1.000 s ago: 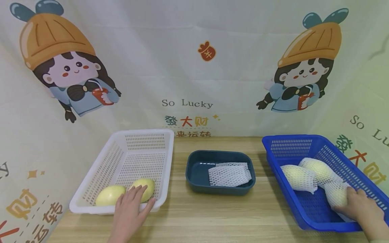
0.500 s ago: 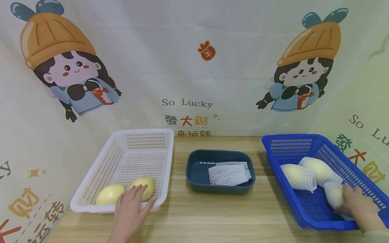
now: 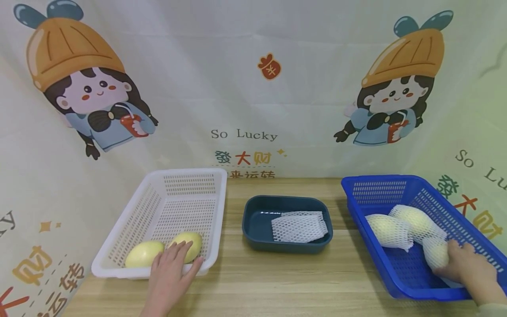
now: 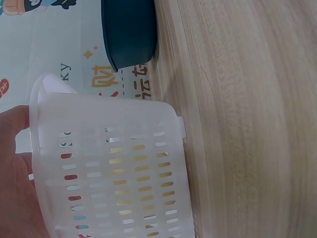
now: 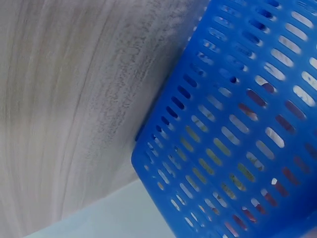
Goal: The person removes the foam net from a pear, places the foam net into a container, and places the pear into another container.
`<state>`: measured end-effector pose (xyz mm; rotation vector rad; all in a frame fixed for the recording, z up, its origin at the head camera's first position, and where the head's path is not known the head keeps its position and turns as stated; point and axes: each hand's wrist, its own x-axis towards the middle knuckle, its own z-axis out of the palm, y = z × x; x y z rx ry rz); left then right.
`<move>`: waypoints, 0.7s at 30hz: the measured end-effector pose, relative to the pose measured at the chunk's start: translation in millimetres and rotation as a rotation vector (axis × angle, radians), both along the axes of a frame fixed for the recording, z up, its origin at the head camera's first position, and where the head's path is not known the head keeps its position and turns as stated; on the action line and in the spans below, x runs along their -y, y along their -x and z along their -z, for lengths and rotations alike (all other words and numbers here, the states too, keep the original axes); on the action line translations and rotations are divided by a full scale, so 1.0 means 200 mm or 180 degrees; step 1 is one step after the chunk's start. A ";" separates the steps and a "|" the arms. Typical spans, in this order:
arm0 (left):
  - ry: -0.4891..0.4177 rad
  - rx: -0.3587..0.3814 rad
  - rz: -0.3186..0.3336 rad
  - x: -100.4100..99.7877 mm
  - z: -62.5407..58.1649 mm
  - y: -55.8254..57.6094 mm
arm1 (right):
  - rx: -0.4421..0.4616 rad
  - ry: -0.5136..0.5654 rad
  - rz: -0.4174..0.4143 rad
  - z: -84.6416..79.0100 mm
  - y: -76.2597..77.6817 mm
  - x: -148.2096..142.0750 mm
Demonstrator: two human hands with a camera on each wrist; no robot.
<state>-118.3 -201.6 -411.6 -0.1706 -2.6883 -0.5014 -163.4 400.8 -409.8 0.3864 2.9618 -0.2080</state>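
Observation:
My left hand (image 3: 171, 270) reaches over the near rim of the white basket (image 3: 222, 207), its fingers lying over a pale yellow oval fruit (image 3: 192, 249) and its thumb out to the right by the rim. Left of it lies another bare yellow fruit (image 3: 143, 254). In the blue basket (image 3: 396, 281), my right hand (image 3: 469, 266) curls its fingers and thumb on a fruit in a white foam net (image 3: 435, 253) at the near end. The hand covers part of that fruit. Two more netted fruits (image 3: 390, 231) lie behind it.
Between the baskets stands a dark teal tray (image 3: 285, 248) with flat white foam nets (image 3: 299, 228) in it. All three containers sit on a wooden table (image 3: 277, 277). A printed cloth (image 3: 309, 88) hangs behind and at the sides.
My right hand has shifted slightly left over the netted fruit and covers more of it. The left hand stays over its fruit.

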 end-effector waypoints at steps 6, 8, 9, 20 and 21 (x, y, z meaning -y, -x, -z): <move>-0.0002 0.0005 -0.0011 0.00 0.00 0.00 | -0.0351 0.0075 -0.0231 -0.06 -0.03 -0.02; 0.0000 0.0014 -0.0013 0.00 0.00 0.00 | -0.0513 0.0077 -0.0328 -0.09 -0.05 -0.01; 0.0001 0.0019 -0.0012 0.00 0.00 0.00 | -0.0610 0.0070 -0.0369 -0.10 -0.05 0.00; 0.0031 0.0016 0.0000 0.00 0.00 0.00 | -0.1359 0.0282 -0.0700 -0.31 -0.10 0.22; 0.0030 0.0016 -0.0001 0.00 0.00 0.00 | -0.1368 0.0310 -0.0721 -0.33 -0.10 0.25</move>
